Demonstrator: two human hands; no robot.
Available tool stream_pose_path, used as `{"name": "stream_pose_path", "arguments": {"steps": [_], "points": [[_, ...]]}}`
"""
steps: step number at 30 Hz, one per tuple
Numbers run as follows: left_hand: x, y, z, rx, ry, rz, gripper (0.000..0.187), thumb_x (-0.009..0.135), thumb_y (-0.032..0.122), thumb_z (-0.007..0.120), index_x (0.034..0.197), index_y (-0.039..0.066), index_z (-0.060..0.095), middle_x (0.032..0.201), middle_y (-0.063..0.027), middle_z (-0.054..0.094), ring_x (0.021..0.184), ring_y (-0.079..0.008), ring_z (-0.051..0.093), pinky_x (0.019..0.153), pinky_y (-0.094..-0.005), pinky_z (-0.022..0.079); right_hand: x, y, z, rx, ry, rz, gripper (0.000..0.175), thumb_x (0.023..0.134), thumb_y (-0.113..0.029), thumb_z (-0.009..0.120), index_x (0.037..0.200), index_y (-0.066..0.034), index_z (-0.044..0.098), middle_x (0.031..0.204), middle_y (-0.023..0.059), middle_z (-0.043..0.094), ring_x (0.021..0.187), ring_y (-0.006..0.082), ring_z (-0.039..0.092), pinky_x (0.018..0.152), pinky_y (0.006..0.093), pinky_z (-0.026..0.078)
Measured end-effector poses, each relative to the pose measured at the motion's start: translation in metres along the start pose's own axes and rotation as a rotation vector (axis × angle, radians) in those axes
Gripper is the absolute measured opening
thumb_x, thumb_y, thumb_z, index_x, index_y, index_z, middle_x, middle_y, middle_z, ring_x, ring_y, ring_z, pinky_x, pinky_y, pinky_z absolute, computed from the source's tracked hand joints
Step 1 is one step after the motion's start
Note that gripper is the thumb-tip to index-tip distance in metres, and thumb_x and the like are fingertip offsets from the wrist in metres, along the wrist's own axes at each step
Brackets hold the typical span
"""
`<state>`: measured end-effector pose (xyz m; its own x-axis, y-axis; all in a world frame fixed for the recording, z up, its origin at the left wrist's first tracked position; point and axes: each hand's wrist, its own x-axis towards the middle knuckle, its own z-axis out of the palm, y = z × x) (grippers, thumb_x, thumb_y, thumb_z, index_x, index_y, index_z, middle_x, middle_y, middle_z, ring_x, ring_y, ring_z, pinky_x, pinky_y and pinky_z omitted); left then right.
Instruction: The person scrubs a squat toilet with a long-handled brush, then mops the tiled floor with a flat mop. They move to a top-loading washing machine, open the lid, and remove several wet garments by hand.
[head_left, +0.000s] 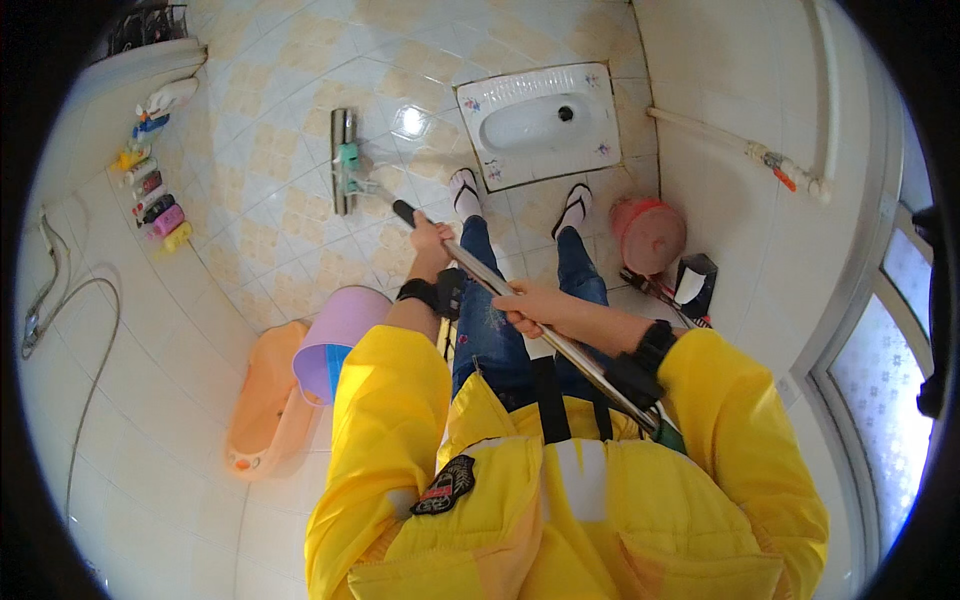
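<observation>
Across my front slants a mop with a metal pole (480, 268). Its long, narrow head (340, 135), with a green clamp (349, 157) in the middle, rests on the tiled floor ahead and to the left. My left hand (433, 241) grips the pole lower down, just past its black sleeve (403, 212). Farther up the pole, my right hand (531, 306) is closed around it. The pole's upper end passes under my right forearm, beside a green part (667, 433). Whether the head is a sponge or a squeegee blade I cannot tell.
A squat toilet (544, 127) is set in the floor ahead. Several bottles (161, 206) line the left wall. An orange baby bathtub (262, 405) and a purple bucket (341, 322) sit at left. At right stand a red bin (649, 236), a black dustpan (695, 285) and a wall pipe (705, 131).
</observation>
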<state>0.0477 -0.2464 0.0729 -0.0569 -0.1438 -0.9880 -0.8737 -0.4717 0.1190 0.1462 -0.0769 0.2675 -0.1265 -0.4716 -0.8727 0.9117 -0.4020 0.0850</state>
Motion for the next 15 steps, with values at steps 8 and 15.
{"name": "stream_pose_path", "arguments": {"steps": [8,15], "points": [[-0.041,-0.175,0.086,0.324,-0.022,-0.013,0.041,0.093,0.038,0.049,0.067,0.010,0.033,0.053,-0.0027,0.031,0.040,-0.0139,0.032,0.035,-0.0272,0.028,-0.110,0.067,-0.123,0.144,0.089,-0.032,0.019,0.090,-0.018,0.058,0.093,-0.0070,0.043,0.059,-0.0005,0.040,0.039,0.0069,0.036,0.034,0.0224,0.029],[-0.091,-0.307,0.115,0.423,-0.179,-0.097,0.035,0.091,0.030,0.053,0.074,0.003,0.039,0.057,-0.0105,0.041,0.040,-0.0226,0.041,0.036,-0.0347,0.034,-0.194,0.133,-0.191,0.298,0.030,-0.052,0.017,0.090,-0.016,0.056,0.097,-0.0101,0.042,0.059,-0.0026,0.038,0.039,0.0058,0.034,0.034,0.0201,0.028]]}}
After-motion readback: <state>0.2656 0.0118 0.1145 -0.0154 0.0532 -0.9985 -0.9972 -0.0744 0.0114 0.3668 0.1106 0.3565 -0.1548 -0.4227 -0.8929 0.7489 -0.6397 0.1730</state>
